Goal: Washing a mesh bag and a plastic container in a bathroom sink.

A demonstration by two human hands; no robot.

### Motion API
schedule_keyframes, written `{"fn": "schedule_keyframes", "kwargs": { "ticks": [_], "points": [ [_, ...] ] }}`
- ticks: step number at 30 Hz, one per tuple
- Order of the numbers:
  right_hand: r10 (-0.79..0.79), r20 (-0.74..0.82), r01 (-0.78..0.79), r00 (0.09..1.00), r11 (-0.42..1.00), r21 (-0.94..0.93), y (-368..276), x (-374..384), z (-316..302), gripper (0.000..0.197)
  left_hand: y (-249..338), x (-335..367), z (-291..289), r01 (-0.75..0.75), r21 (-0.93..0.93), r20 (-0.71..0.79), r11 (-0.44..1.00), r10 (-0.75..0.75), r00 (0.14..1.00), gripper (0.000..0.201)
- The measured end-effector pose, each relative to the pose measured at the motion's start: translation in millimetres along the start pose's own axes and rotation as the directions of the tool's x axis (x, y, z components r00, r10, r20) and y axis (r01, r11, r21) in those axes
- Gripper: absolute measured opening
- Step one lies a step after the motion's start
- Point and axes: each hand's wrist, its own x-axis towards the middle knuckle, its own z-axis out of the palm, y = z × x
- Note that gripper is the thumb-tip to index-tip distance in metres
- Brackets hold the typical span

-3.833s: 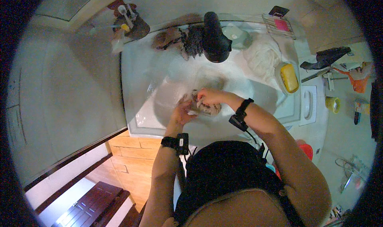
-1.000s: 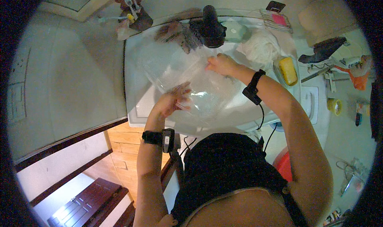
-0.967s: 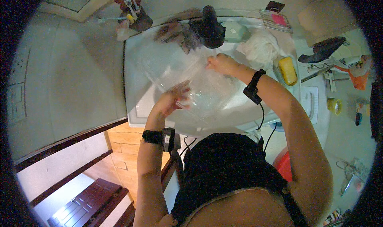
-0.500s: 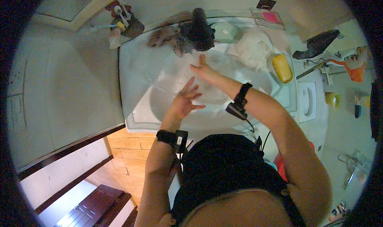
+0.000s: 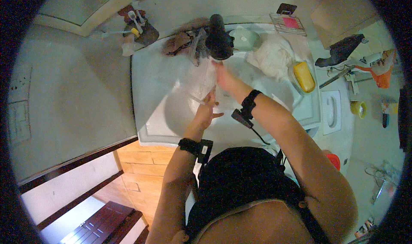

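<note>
Over the white sink, both of my hands are close to the black faucet. My right hand is just below the spout, its fingers smeared by motion. My left hand hovers over the basin a little nearer to me, thumb and fingers apart, with nothing seen in it. A pale streak, perhaps water, crosses the basin beside its fingers. Each wrist wears a black strap with a small device.
Right of the faucet are a pale green round item, a bunched white cloth and a yellow block in a clear dish. Crumpled dark material lies to its left. A wall holder carries brushes; a wire rack hangs behind.
My right hand has moved slightly nearer to me and blurred. My left hand has shifted right, closer to it. The whole view has shifted slightly.
</note>
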Motion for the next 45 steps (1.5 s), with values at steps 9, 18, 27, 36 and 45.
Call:
{"fn": "schedule_keyframes", "kwargs": {
  "ticks": [9,18,27,36,45],
  "points": [
    [0.408,0.393,0.293,0.824,0.287,-0.912,28.8,-89.4,-31.9,0.060,-10.7,18.5,-37.7,-0.149,-0.101,-0.176,0.984,0.130,0.976,0.040],
    [0.540,0.490,0.585,0.684,-0.005,-0.811,42.3,-96.8,-39.7,0.052,-28.3,30.5,-46.6,-0.157,-0.202,-0.291,0.967,0.094,0.952,0.044],
    [0.480,0.733,0.777,0.482,0.153,-0.611,15.4,-93.3,-53.4,0.054,-68.9,35.6,-110.3,-0.242,0.056,-0.158,0.969,0.248,0.956,0.040],
    [0.251,0.717,0.713,0.650,-0.528,-0.461,-34.3,-26.2,-63.6,0.036,-6.1,-3.2,-91.9,0.263,-0.145,-0.184,0.954,-0.288,0.940,0.039],
    [0.495,0.612,0.771,0.617,-0.534,-0.346,-17.4,-35.2,-92.1,0.028,-16.3,10.8,-109.1,0.224,-0.297,-0.179,0.928,-0.285,0.942,0.030]
  ]
}}
